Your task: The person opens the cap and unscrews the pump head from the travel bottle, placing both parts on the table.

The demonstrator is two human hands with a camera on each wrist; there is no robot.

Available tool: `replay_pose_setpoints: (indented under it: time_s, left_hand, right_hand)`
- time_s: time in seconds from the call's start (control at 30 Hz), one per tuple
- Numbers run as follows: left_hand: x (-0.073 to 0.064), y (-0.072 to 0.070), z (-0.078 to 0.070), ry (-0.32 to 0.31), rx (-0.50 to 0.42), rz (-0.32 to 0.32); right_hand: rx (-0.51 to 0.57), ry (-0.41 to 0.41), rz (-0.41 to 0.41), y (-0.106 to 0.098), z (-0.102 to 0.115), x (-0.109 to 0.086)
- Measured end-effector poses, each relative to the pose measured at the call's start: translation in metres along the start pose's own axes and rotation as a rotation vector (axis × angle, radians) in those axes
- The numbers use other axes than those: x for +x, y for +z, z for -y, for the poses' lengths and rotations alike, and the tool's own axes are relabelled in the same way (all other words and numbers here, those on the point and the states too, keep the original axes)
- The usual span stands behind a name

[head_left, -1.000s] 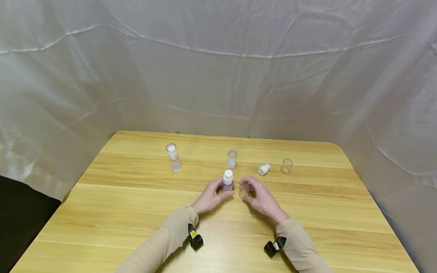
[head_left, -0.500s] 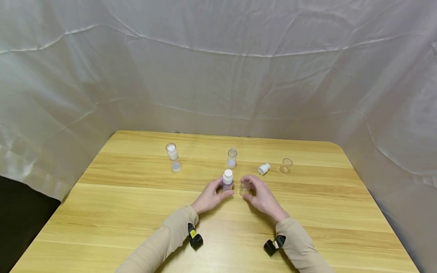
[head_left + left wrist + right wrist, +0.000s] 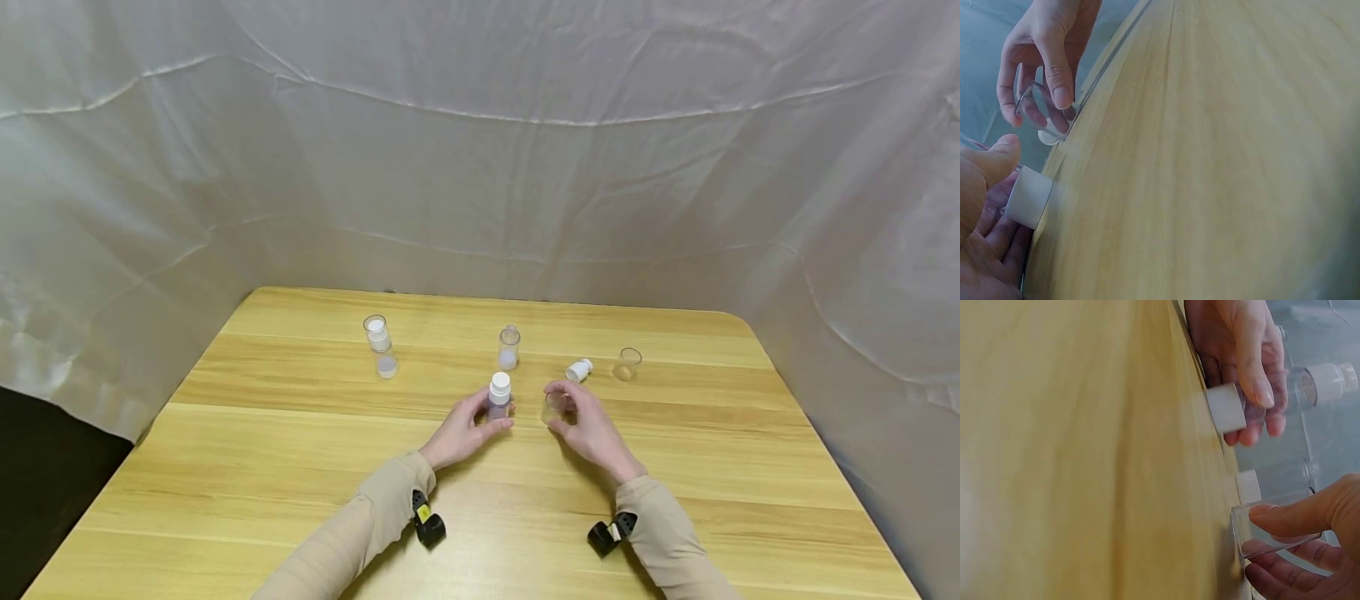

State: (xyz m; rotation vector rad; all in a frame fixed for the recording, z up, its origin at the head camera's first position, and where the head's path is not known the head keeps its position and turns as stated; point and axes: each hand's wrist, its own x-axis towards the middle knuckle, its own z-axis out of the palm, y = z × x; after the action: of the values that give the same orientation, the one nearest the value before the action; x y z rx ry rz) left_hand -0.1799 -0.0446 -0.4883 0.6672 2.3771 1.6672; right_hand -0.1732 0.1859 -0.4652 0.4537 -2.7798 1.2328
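My left hand [image 3: 461, 432] grips a small clear bottle with a white top [image 3: 499, 398], held upright at the middle of the table. Its thumb and fingers wrap the clear body; the bottle's white base [image 3: 1029, 197] shows in the left wrist view. Right of it, my right hand [image 3: 591, 427] holds a clear, open-ended cap [image 3: 553, 408] between thumb and fingers. In the right wrist view this transparent cap [image 3: 1282, 534] is apart from the bottle, and whether it touches the wood cannot be told. Just beyond the right hand, a white pump head [image 3: 579, 370] lies on its side.
Behind the left hand stands a clear bottle with a white bottom [image 3: 508, 350]. Farther left is another bottle with a white upper part [image 3: 378, 337]. A second clear cap [image 3: 627, 365] sits at the right. Pale fabric [image 3: 480, 192] hangs behind the wooden table [image 3: 262, 467].
My right hand has shifted to the right with the clear cap, widening the gap to the bottle. The left hand and its bottle stay practically in place.
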Motion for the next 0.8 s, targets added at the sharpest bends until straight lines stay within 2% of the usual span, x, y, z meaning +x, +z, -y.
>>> replay_pose_setpoints:
  time_s: [0.23, 0.4, 0.63, 0.8]
  left_hand:
    - [0.000, 0.000, -0.001, 0.002, 0.001, 0.006]
    - [-0.001, 0.000, -0.002, 0.006, -0.001, 0.004]
    - [-0.001, 0.000, -0.002, 0.005, 0.001, 0.004]
    - [-0.001, 0.000, -0.001, 0.011, 0.004, 0.001]
  right_hand:
    - [0.036, 0.028, -0.047, -0.015, -0.017, 0.001]
    - [0.046, 0.080, -0.087, -0.029, -0.030, 0.000]
    - [0.019, 0.169, -0.113, -0.048, -0.044, -0.001]
    - [-0.002, 0.199, -0.161, -0.057, -0.050, -0.003]
